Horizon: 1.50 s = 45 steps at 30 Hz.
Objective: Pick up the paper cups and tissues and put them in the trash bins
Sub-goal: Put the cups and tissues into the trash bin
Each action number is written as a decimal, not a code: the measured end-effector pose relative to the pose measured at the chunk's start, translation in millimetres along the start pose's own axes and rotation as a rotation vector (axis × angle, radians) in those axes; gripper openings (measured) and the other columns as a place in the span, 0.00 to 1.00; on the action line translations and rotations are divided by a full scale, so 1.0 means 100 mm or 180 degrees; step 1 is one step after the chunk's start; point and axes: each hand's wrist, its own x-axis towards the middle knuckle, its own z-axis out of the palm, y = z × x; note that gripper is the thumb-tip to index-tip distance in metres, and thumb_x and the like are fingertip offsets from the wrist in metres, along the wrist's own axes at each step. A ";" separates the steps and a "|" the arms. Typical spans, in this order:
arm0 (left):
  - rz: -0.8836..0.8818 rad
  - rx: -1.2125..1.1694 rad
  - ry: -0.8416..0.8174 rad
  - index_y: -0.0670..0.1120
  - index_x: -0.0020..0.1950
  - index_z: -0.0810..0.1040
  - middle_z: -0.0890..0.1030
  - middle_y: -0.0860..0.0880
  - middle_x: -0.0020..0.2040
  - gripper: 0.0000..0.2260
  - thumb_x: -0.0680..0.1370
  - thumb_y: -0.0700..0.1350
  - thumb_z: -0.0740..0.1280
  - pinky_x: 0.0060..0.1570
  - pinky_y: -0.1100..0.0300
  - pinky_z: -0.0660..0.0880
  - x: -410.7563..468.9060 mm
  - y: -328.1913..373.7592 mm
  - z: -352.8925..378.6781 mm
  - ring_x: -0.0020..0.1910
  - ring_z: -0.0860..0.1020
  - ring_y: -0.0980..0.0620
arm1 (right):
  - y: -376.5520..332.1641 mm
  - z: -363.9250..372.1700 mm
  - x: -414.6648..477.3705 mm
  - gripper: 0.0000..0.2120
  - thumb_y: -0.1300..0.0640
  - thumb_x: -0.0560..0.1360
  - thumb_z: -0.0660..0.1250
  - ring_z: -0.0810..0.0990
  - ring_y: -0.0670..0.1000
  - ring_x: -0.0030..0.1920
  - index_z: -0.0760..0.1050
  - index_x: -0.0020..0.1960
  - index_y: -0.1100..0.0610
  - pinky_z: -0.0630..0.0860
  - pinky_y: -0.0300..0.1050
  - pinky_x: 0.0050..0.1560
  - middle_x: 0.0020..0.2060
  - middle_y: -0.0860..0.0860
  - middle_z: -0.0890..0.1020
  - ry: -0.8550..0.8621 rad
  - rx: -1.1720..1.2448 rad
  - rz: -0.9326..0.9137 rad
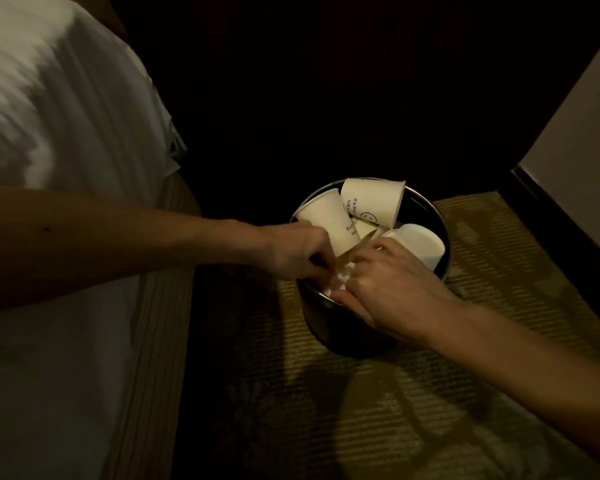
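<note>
- Left hand [291, 252] reaches in from the bed [49, 98] side, knuckles up, fingers curled down into the trash bin [329, 334]
- It pinches the crumpled tissues [340, 285] at the bin's near rim
- Right hand [392, 292] lies across that rim, fingers bent onto the tissues; whether it grasps them I cannot tell
- Paper cups [373, 202] fill the bin just beyond both hands' fingertips; carpet [499, 271] lies open to the right hand's side
</note>
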 end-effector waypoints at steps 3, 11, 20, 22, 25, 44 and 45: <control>0.0059 0.0112 -0.0063 0.52 0.60 0.83 0.83 0.58 0.49 0.11 0.81 0.50 0.64 0.50 0.65 0.72 -0.01 0.08 -0.24 0.48 0.78 0.60 | 0.03 -0.09 -0.20 0.20 0.49 0.79 0.53 0.81 0.52 0.55 0.82 0.49 0.54 0.72 0.50 0.62 0.46 0.51 0.85 0.0204 -0.0028 -0.0038; 0.0463 0.0318 0.0714 0.48 0.33 0.74 0.72 0.53 0.27 0.16 0.78 0.52 0.68 0.28 0.67 0.66 -0.10 0.73 -0.84 0.26 0.71 0.59 | 0.19 -0.75 -1.01 0.10 0.43 0.75 0.57 0.71 0.42 0.35 0.70 0.40 0.47 0.68 0.40 0.35 0.34 0.40 0.73 0.0952 0.1040 0.1106; 0.2374 0.0577 0.0523 0.54 0.38 0.77 0.79 0.56 0.31 0.17 0.73 0.66 0.62 0.30 0.62 0.73 0.29 3.30 -0.57 0.30 0.77 0.58 | -0.35 -1.13 -3.90 0.14 0.31 0.65 0.58 0.77 0.43 0.36 0.70 0.45 0.37 0.75 0.42 0.35 0.39 0.36 0.77 0.0333 0.1211 0.3161; 0.2719 0.0927 0.0269 0.57 0.42 0.76 0.79 0.61 0.35 0.17 0.71 0.69 0.59 0.27 0.64 0.71 0.38 3.99 -0.17 0.35 0.77 0.62 | -0.59 -1.07 -4.58 0.12 0.30 0.66 0.58 0.77 0.40 0.39 0.69 0.45 0.34 0.74 0.38 0.36 0.42 0.33 0.76 0.0081 0.1305 0.3683; 0.3275 0.1402 -0.0095 0.60 0.45 0.74 0.77 0.60 0.36 0.15 0.72 0.69 0.58 0.30 0.65 0.66 0.39 4.91 0.66 0.34 0.75 0.62 | -1.06 -0.84 -5.51 0.14 0.31 0.68 0.60 0.76 0.36 0.41 0.68 0.51 0.32 0.74 0.34 0.40 0.41 0.35 0.76 -0.0330 0.1494 0.4342; 0.3013 0.0596 -0.2265 0.52 0.56 0.78 0.82 0.47 0.53 0.11 0.78 0.56 0.66 0.55 0.54 0.76 -0.49 7.46 5.34 0.54 0.79 0.48 | -3.98 1.81 -8.21 0.33 0.34 0.68 0.69 0.69 0.54 0.62 0.68 0.66 0.51 0.70 0.52 0.60 0.61 0.52 0.72 0.0090 0.1487 0.8017; 0.2878 0.0467 -0.2307 0.52 0.58 0.78 0.81 0.48 0.52 0.12 0.78 0.56 0.66 0.54 0.55 0.75 -0.54 7.48 5.48 0.54 0.78 0.48 | -4.04 1.87 -8.25 0.37 0.33 0.67 0.70 0.69 0.54 0.64 0.66 0.68 0.51 0.69 0.53 0.62 0.63 0.52 0.71 0.0106 0.1651 0.8057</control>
